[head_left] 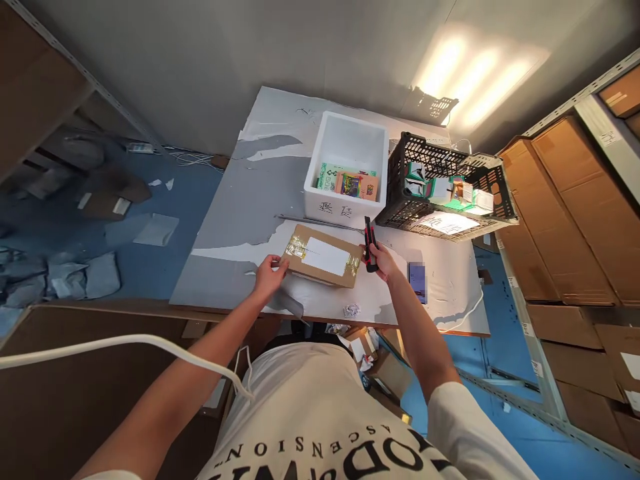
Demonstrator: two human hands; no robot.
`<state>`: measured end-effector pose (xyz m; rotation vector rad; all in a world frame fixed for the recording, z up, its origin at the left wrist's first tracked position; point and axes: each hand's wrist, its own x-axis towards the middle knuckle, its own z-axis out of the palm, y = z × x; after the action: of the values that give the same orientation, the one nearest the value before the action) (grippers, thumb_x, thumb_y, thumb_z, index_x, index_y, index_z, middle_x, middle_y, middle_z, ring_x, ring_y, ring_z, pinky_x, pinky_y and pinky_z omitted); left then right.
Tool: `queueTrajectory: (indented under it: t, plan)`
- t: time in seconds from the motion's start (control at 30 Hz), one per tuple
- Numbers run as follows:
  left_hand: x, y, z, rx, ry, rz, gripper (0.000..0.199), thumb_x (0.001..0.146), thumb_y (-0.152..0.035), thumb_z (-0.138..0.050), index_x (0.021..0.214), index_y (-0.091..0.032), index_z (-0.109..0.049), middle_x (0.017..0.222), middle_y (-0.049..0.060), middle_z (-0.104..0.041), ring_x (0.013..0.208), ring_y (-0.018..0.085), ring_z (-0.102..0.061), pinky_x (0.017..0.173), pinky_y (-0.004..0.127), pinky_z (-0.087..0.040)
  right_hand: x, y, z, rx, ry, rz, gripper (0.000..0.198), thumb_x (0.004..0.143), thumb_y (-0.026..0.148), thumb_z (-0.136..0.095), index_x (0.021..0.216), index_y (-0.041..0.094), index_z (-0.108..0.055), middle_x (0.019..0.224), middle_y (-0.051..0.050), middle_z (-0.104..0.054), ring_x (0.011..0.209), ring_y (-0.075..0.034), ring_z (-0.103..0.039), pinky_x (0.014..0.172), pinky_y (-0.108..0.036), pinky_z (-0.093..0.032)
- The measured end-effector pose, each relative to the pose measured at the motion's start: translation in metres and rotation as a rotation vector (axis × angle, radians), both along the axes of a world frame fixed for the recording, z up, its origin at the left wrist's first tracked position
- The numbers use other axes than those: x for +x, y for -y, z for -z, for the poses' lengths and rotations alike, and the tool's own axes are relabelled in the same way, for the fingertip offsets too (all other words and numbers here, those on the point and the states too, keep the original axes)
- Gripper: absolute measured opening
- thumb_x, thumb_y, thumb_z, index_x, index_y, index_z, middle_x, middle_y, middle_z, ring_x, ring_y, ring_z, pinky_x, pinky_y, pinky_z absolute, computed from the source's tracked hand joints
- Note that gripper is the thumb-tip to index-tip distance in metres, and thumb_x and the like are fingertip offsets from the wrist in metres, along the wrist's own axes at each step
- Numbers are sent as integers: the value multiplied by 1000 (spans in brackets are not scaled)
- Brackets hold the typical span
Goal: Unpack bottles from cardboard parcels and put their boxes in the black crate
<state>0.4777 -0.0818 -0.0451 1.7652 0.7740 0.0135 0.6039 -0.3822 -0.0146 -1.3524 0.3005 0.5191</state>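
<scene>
A small brown cardboard box [300, 268] with a white label and clear tape at both ends lies on the table in front of me. My left hand [271, 273] is closed on its left corner, thumb and fingers pinching the edge. My right hand [384, 262] grips a black and red utility knife [371, 248] beside the box's right end, the tool pointing away from me. Whether its blade is out is too small to tell. Some fingers of the right hand come close to the box's edge; contact there is unclear.
Behind the box stand a white foam bin [345, 207] holding small packages and a black plastic crate [400, 210] with several small boxes. A phone [418, 283] lies at right, crumpled paper [352, 310] near the table's front edge. A white cable [125, 341] crosses my left arm.
</scene>
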Motion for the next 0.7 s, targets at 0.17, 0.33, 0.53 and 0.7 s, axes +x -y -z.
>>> queueTrajectory:
  t: [0.17, 0.33, 0.53, 0.7]
  plan:
    - [-22, 4, -3, 180, -117, 127, 33, 79, -47, -57, 97, -21, -55, 93, 7, -65, 83, 22, -65, 77, 37, -52, 7, -6, 4, -93, 101, -63, 36, 71, 47, -69, 92, 21, -56, 86, 1, -65, 59, -7, -55, 52, -20, -47]
    - [-2, 7, -21, 634, 90, 393, 57, 77, -31, -57, 131, -16, -43, 143, 19, -39, 134, 32, -38, 105, 46, -35, -46, 19, 15, -262, 188, -5, 50, 74, 49, -64, 112, 19, -55, 81, 1, -61, 62, -10, -60, 58, -25, -52]
    - [28, 23, -28, 848, 204, 936, 109, 57, -62, -72, 147, -17, -30, 157, 19, -12, 143, 44, -8, 112, 61, 2, -107, 38, 14, -345, 164, -90, 77, 79, 49, -57, 147, 26, -29, 94, -3, -62, 53, -8, -54, 41, -21, -45]
    - [29, 28, -22, 892, 150, 947, 112, 57, -71, -68, 148, -18, -29, 157, 19, -15, 143, 43, -11, 111, 60, -4, -114, 37, 13, -307, 169, -134, 75, 81, 46, -56, 148, 25, -29, 83, 0, -63, 51, -8, -52, 41, -20, -45]
